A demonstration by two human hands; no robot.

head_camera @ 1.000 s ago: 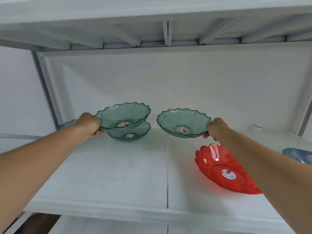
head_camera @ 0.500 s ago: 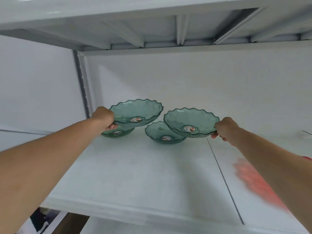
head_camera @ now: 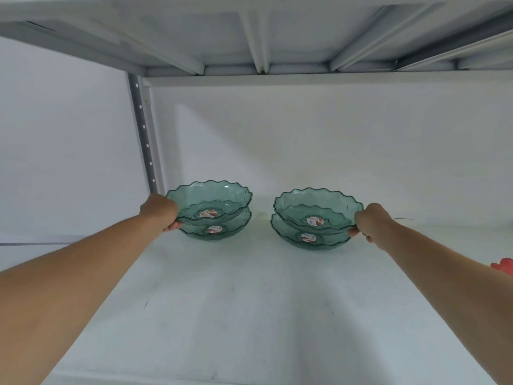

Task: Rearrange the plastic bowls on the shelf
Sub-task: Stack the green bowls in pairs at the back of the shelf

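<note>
Two pairs of clear green scalloped plastic bowls stand at the back of the white shelf [head_camera: 222, 315]. My left hand [head_camera: 161, 211] grips the left rim of the upper left bowl [head_camera: 219, 197], which sits nested over a lower green bowl [head_camera: 233, 232]. My right hand [head_camera: 370, 219] grips the right rim of the upper right bowl [head_camera: 316, 205], stacked over another green bowl [head_camera: 286, 234]. Each bowl carries a round red-and-white sticker in its base.
A red bowl's edge [head_camera: 503, 266] peeks in at the far right behind my right forearm. A perforated metal upright [head_camera: 144, 140] stands at the shelf's back left. The upper shelf's ribbed underside [head_camera: 261, 37] hangs overhead. The white back wall is close behind the bowls.
Both held bowls have come down onto the two bowls resting on the shelf, forming two stacks. The view has swung left, so the red bowl is almost out of frame.
</note>
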